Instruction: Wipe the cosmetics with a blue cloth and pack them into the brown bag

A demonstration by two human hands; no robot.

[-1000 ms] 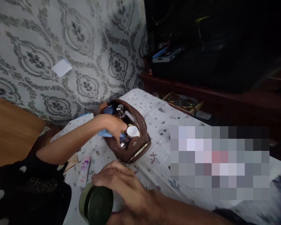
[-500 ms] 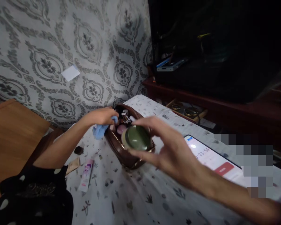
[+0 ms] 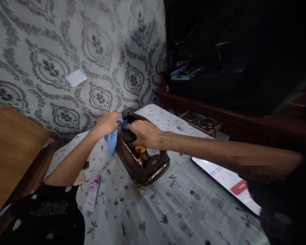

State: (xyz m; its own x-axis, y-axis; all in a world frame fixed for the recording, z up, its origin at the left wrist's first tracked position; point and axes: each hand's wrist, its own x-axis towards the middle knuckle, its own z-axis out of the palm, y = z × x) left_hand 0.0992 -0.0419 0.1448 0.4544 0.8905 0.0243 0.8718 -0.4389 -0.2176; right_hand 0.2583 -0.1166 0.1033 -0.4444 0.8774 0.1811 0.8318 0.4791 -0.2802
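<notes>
A brown zippered toiletry bag (image 3: 129, 163) stands unzipped on the cloth-covered surface. At its far left edge, my left hand (image 3: 108, 124) is closed around a light blue cloth (image 3: 112, 141), which hangs down outside the bag. My right hand (image 3: 145, 134) reaches into the bag's opening, its fingers on a dark green, round-lidded jar (image 3: 129, 136). Something dark blue (image 3: 124, 125) shows between the two hands. Nearer inside the bag are an orange-yellow item (image 3: 140, 149) and a white item (image 3: 153, 152). My right wrist and fingers hide part of the contents.
A pink-and-white tube (image 3: 92, 193) lies left of the bag, with a beige item (image 3: 80, 178) and a small dark cap-like thing (image 3: 86, 165) behind it. Right of the bag lies a phone (image 3: 226, 183) showing a timer. A dark screen (image 3: 232, 61) rises behind; a wooden panel (image 3: 15, 146) stands left.
My right hand has moved left and down into the bag with the green jar. My left hand has stayed at the bag's edge with the blue cloth, shifting slightly left.
</notes>
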